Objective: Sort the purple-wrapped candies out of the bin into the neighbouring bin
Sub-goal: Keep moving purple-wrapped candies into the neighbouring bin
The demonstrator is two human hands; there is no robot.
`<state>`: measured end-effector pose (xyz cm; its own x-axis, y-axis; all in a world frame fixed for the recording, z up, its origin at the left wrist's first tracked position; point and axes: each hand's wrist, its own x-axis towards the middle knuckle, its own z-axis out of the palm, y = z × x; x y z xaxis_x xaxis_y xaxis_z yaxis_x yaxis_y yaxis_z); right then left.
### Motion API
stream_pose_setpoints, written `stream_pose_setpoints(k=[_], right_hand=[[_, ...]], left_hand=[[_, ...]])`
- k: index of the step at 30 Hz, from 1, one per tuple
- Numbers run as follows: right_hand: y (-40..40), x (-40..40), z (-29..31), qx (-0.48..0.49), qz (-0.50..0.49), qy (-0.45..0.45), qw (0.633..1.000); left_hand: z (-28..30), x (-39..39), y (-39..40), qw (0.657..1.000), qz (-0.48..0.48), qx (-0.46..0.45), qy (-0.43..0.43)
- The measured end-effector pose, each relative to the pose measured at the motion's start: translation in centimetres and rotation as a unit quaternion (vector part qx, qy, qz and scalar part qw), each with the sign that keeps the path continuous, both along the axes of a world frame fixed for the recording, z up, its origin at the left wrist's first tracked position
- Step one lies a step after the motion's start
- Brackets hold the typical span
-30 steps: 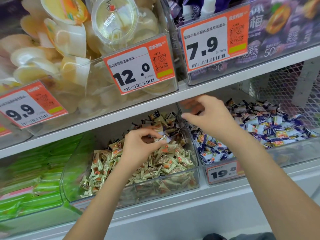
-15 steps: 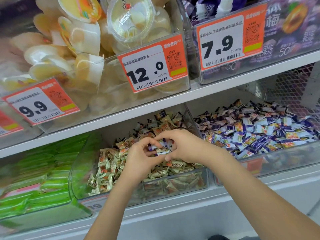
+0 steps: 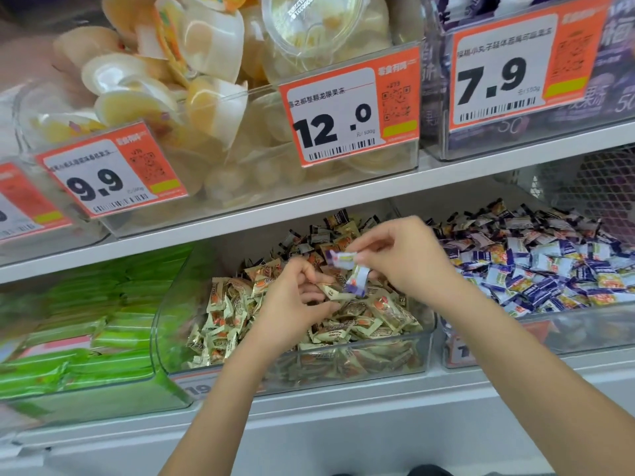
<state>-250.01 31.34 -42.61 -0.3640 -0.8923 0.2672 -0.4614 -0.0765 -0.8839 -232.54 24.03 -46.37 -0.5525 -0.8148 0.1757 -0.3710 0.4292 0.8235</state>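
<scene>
A clear middle bin on the lower shelf holds beige and orange candies with a few darker ones at the back. Above its pile, my right hand pinches two purple-and-white wrapped candies, one at its fingertips and one hanging below. My left hand sits just left of them in the pile, fingers curled around a beige candy. The neighbouring bin to the right is heaped with purple-wrapped candies.
A bin of green packets stands to the left. The white shelf board overhead carries bins of jelly cups with orange price tags. A wire mesh panel stands behind the right bin.
My right hand came back from the right bin to the middle bin, met my left hand, and has lifted two purple-wrapped candies above the pile. The camera has moved closer.
</scene>
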Motion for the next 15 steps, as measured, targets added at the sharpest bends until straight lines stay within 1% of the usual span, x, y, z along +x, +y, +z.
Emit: stream_pose_setpoints(k=[2, 3, 5, 6, 7, 8, 10, 12, 15], right_hand=[[1.0, -1.5, 0.8, -0.038, -0.056, 0.021, 0.997], [1.6, -2.5, 1.0, -0.050, -0.085, 0.016, 0.995], [2.7, -5.1, 0.9, -0.067, -0.127, -0.059, 0.988], [3.3, -6.2, 0.7, -0.066, -0.148, -0.097, 0.982], [3.9, -7.3, 0.4, -0.057, -0.171, -0.107, 0.978], [4.3, -8.2, 0.0, -0.038, -0.192, -0.083, 0.977], [4.8, -9.2, -0.7, 0.017, -0.207, 0.006, 0.978], [4.7, -9.1, -0.9, 0.043, -0.205, 0.062, 0.976], [3.8, -8.4, -1.4, 0.036, -0.216, 0.103, 0.970]], left_hand=[[0.2, 0.0, 0.2, 1.000, 0.003, -0.011, -0.002], [0.3, 0.0, 0.3, 1.000, 0.004, -0.026, -0.009], [0.6, 0.2, 0.6, 0.996, -0.001, -0.078, -0.039], [0.6, 0.2, 0.6, 0.991, -0.006, -0.112, -0.070], [0.7, 0.3, 0.7, 0.984, -0.012, -0.142, -0.107], [0.8, 0.4, 0.7, 0.976, -0.016, -0.161, -0.144], [1.0, 0.3, 0.7, 0.969, -0.018, -0.162, -0.187], [1.0, -0.1, 0.7, 0.968, -0.022, -0.145, -0.202], [1.2, -2.2, 0.6, 0.966, -0.046, -0.152, -0.206]])
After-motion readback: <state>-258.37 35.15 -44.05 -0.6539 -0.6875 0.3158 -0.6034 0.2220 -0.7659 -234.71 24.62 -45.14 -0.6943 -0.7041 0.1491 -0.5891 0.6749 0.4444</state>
